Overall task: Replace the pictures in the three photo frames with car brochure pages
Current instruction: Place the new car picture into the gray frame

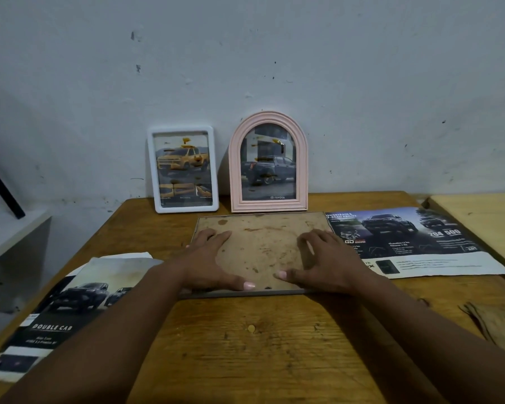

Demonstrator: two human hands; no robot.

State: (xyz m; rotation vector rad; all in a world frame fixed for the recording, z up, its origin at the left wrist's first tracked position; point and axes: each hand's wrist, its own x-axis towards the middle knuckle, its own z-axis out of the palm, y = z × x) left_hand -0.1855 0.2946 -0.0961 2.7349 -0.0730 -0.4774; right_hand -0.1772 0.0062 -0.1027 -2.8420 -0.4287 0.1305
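White rectangular frame (183, 169), yellow pickup inside; pink arched frame (268, 163), grey pickup; stained brown backing board (261, 249); orange-brown wooden table (245, 345).

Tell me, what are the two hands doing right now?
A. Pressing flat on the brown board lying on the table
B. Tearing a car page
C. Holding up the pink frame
A. The left hand and right hand both lie spread, palms down, on the brown board, while the pink frame stands untouched against the wall.
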